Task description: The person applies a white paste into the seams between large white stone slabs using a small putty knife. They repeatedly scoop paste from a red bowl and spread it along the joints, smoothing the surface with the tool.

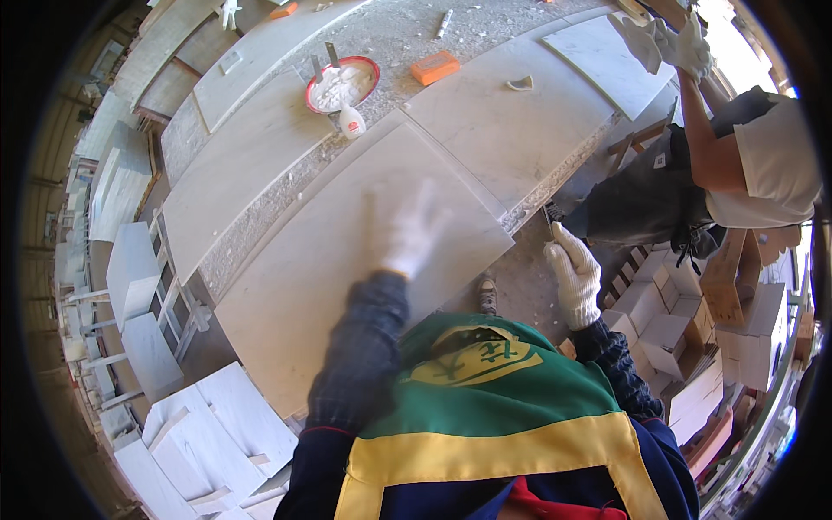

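Note:
A pale marble slab (316, 277) lies on the bench in front of me. Over its middle is my left hand (406, 230) in a white glove, smeared by motion so that its fingers cannot be read. My right hand (575, 273), also in a white knit glove, is off the slab's right corner. Its fingers are pinched around a thin dark tool (547, 213), seen nearly edge-on, of a kind I cannot make out. Beyond the slab stands a red-rimmed bowl (345, 85) of white paste with putty knives in it. A white squeeze bottle (352, 122) is beside it.
Other slabs (511, 113) cover the dusty bench, with an orange block (435, 67) and a small broken piece (520, 84) on it. A co-worker (702, 173) in gloves stands at the right. Cardboard boxes (667, 334) are lower right; stacked tiles (212, 438) lower left.

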Demonstrator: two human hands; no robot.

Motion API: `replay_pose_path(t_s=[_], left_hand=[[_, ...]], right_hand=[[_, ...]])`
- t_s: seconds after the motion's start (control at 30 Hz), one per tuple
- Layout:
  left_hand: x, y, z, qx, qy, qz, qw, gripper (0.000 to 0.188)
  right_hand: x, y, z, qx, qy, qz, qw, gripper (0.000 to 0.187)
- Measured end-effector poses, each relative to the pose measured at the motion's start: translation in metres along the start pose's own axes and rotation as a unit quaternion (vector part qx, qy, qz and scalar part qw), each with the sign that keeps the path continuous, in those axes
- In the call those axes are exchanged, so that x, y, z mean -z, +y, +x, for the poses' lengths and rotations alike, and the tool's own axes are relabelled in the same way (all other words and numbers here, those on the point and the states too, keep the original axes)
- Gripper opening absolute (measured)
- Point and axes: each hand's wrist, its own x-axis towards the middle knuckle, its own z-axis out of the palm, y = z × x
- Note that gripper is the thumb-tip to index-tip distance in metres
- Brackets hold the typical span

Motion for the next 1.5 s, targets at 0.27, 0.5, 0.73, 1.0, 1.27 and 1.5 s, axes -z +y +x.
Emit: replay_pose_path(t_s=[0.27,0.5,0.73,1.0,1.27,1.5], left_hand=[[0.091,-0.104,-0.055,0.164,0.242,-0.12,0.949,0.05],[0.076,0.055,-0.033,0.218,-0.02,-0.59,0.777,0.027],[0.056,-0.003,0.0,0.124,0.025,-0.415,0.901,0.021],[0.035,-0.069,0.033,-0.04,0.162,0.024,0.986,0.042],[0.038,-0.066,0.032,-0.022,0.162,-0.024,0.986,0.044],[0.038,-0.062,0.033,-0.013,0.165,0.002,0.986,0.043]], right_hand=[[-0.032,-0.038,0.016,0.114,-0.058,-0.074,0.989,0.037],[-0.089,-0.079,0.028,0.224,-0.186,-0.197,0.936,0.036],[-0.08,-0.073,0.025,-0.041,-0.235,-0.022,0.971,0.04],[-0.094,-0.046,0.04,0.113,-0.188,-0.346,0.912,0.043],[-0.111,-0.039,0.045,0.104,-0.161,-0.36,0.913,0.043],[-0.12,-0.038,0.052,0.115,-0.173,-0.354,0.912,0.045]])
